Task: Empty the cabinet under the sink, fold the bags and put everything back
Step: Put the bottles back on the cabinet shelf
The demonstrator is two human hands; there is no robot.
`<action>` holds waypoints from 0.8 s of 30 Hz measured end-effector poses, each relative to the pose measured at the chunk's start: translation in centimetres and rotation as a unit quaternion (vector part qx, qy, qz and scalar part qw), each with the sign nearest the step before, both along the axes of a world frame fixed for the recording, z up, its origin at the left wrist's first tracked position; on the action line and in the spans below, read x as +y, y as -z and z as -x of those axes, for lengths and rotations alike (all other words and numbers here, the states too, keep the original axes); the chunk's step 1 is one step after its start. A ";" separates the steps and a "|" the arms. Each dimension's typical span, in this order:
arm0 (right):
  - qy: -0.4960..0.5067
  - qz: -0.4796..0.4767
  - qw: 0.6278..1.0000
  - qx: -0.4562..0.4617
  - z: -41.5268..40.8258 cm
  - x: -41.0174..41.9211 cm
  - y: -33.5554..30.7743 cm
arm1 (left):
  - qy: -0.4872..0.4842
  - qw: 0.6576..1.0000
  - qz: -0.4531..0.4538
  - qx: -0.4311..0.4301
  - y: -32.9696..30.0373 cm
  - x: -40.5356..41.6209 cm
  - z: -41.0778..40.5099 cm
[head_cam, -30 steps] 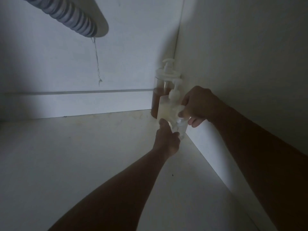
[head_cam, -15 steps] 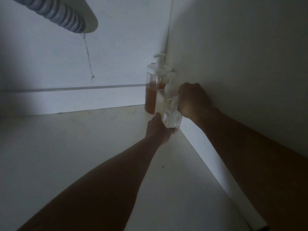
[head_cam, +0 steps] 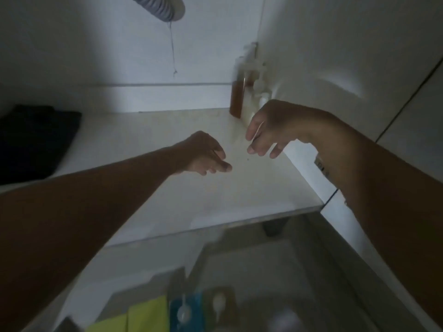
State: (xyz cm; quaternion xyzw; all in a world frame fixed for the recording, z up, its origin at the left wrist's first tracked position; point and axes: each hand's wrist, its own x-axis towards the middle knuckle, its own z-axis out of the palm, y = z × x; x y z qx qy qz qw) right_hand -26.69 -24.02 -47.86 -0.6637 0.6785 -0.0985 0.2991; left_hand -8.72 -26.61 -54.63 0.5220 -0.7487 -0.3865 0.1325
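Note:
Inside the dim white cabinet, a pump bottle of amber liquid stands in the back right corner. A paler pump bottle stands just in front of it against the right wall. My right hand hovers in front of these bottles, fingers apart, holding nothing. My left hand hangs over the cabinet floor a little lower and to the left, fingers loosely curled and empty. A folded dark bag or cloth lies at the back left of the cabinet floor.
A grey ribbed drain hose comes down from the top. On the floor in front of the cabinet, blurred, lie yellow-green cloths, a blue pack and more pump bottles. The cabinet's front edge crosses the view.
Both hands have let go of the pale pump bottles and drawn back from the corner. The view has pulled back and tilted down, showing the cabinet's front edge and the items on the floor.

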 end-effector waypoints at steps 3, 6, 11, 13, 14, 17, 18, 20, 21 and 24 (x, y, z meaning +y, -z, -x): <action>-0.077 -0.075 0.994 -0.016 -2.4 5.3 0.9 | 0.053 0.998 -0.029 -0.031 -1.1 5.2 -3.1; -0.139 -0.160 0.977 -0.024 -4.5 10.0 3.9 | 0.111 0.986 -0.101 -0.078 -0.5 9.4 -6.0; -0.167 -0.173 0.965 0.101 -6.4 14.1 14.6 | 0.179 0.940 -0.136 -0.257 5.3 13.9 -9.3; -0.171 -0.148 0.964 0.142 -6.5 14.9 18.4 | 0.152 0.939 -0.115 -0.288 8.9 15.2 -9.7; -0.187 -0.135 0.960 0.157 -6.5 15.2 20.0 | 0.138 0.942 -0.100 -0.288 10.6 15.7 -9.8; -0.231 -0.110 0.954 0.157 -6.4 15.7 23.1 | 0.111 0.955 -0.055 -0.269 15.0 16.9 -9.4; -0.235 -0.100 0.955 0.153 -6.5 15.8 23.7 | 0.105 0.959 -0.053 -0.259 16.1 17.2 -9.1; -0.232 -0.081 0.957 0.154 -6.3 16.0 25.0 | 0.100 0.963 -0.052 -0.246 17.8 17.8 -8.6; -0.228 -0.072 0.959 0.151 -6.3 16.1 25.4 | 0.098 0.964 -0.045 -0.244 18.5 17.9 -8.4; -0.213 -0.061 0.967 0.126 -5.9 16.0 26.0 | 0.078 0.973 -0.020 -0.216 19.9 18.1 -8.2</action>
